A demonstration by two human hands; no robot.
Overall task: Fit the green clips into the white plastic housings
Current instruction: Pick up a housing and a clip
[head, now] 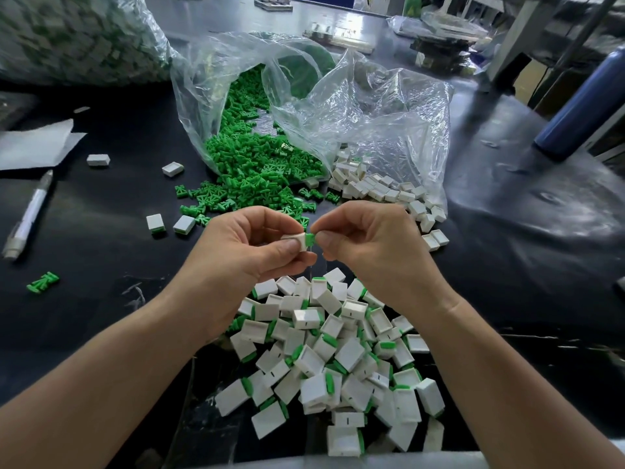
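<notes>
1. At the centre of the frame a white housing [293, 237] is pinched between the thumb and curled fingers of the left hand [250, 245], with its open end turned toward the right of the frame.
2. A green clip [309, 239] is pinched by the thumb and forefinger of the right hand [368, 245]. It is touching the housing's mouth and appears partly entered, though how deep cannot be told.
3. Both parts are judged to be light, stiff moulded plastic. Little force should be needed, but the smooth faces may slip. The housing is best held by its broad flat faces and the clip by its outer end, so that the entering end is left free.
4. The housing's thin walls are judged likely to flex if squeezed near the mouth, so the grip is better kept toward the closed end.
5. Below the hands, at lower centre, a pile of finished housings [338, 360] with green ends showing is heaped on the dark table [101, 252].
6. Above the hands, loose clips [257, 157] are spilled from a clear plastic bag [372, 106] at upper centre. Empty housings [372, 187] are heaped just to their right.
7. At the left edge a pen [30, 211] is seen lying on the table.
</notes>
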